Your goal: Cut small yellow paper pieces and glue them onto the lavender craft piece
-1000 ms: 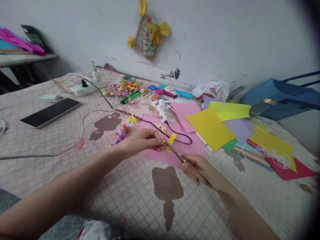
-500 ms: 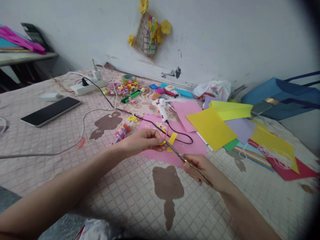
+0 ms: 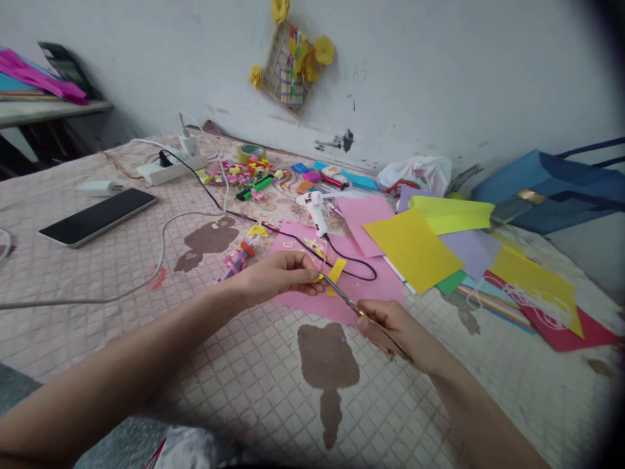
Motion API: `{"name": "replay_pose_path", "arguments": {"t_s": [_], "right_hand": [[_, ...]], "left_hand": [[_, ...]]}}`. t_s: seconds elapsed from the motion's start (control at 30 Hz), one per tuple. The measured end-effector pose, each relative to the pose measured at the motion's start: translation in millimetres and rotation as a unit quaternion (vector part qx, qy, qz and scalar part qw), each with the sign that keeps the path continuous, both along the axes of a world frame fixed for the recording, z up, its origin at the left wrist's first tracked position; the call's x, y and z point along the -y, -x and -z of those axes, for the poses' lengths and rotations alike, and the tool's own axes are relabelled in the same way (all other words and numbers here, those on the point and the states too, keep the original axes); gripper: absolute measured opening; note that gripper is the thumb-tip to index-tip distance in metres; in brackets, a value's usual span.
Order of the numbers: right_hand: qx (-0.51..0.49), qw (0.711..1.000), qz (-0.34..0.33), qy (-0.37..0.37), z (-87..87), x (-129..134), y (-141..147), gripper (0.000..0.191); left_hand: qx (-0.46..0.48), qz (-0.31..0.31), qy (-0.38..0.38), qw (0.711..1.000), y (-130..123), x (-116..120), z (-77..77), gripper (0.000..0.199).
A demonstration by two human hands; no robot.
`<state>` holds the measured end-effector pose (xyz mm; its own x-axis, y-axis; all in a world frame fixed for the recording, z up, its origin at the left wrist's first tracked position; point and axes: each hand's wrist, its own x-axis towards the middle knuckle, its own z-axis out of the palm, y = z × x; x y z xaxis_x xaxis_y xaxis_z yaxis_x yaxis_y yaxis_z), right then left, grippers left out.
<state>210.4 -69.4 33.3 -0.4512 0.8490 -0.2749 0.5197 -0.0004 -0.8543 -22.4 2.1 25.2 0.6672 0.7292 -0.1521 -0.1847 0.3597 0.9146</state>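
Note:
My left hand (image 3: 286,273) pinches a small yellow paper piece (image 3: 319,277) above the pink sheet (image 3: 303,305). Scissors (image 3: 344,296) are gripped in my right hand (image 3: 383,326), their blade tips at the yellow piece by my left fingertips. A yellow paper strip (image 3: 336,268) lies just beyond the blades. Behind my hands stands a white glue gun (image 3: 316,212), its black cord looping over the pink sheet. Left of my left hand is a purple roll (image 3: 236,262) with pink and orange bits on it.
A phone (image 3: 97,217) and a power strip (image 3: 170,168) with cables lie at the left. Small paper flowers (image 3: 239,172) and a green cutter (image 3: 254,187) are at the back. Coloured sheets (image 3: 413,251) and a blue bag (image 3: 547,189) are at the right.

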Motion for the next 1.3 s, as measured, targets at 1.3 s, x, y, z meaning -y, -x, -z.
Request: {"name": "replay_pose_path", "arguments": {"t_s": [1.3], "right_hand": [[0.003,1.0,0.026,-0.003,7.1,2.2,3.7,0.042]], "left_hand": [[0.008,-0.03,0.002,1.0,-3.9,2.7,0.2,0.015]]}}
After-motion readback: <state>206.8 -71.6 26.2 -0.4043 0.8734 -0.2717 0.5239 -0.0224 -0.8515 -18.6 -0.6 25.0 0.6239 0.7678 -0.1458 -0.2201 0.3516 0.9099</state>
